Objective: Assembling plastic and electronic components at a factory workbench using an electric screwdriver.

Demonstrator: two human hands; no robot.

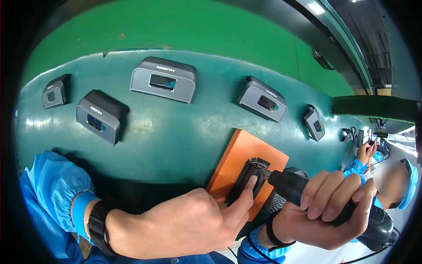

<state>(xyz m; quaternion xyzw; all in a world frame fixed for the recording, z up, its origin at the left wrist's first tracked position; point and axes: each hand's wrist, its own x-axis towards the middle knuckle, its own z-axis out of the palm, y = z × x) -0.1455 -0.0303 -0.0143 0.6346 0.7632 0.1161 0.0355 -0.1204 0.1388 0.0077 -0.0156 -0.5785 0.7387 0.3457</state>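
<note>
My right hand (334,207) is wrapped round a black electric screwdriver (288,185), whose tip meets the upper end of a black plastic housing part (242,184). That part lies on an orange block (237,152) at the front of the bench. With its index finger pressed on the part beside the screwdriver tip, my left hand (189,220) steadies it against the block. The left hand's other fingers are curled and partly hidden. Just behind the screwdriver, a container of small metal pieces (279,201), probably screws, is partly covered by my right hand.
Several grey device housings with small screens, such as one at the back middle (184,83), stand across the green bench (171,132). A dark green raised ledge (373,108) is at the right. Farther right, a co-worker in blue (356,167) works with their hands. A cable (373,254) trails from the screwdriver.
</note>
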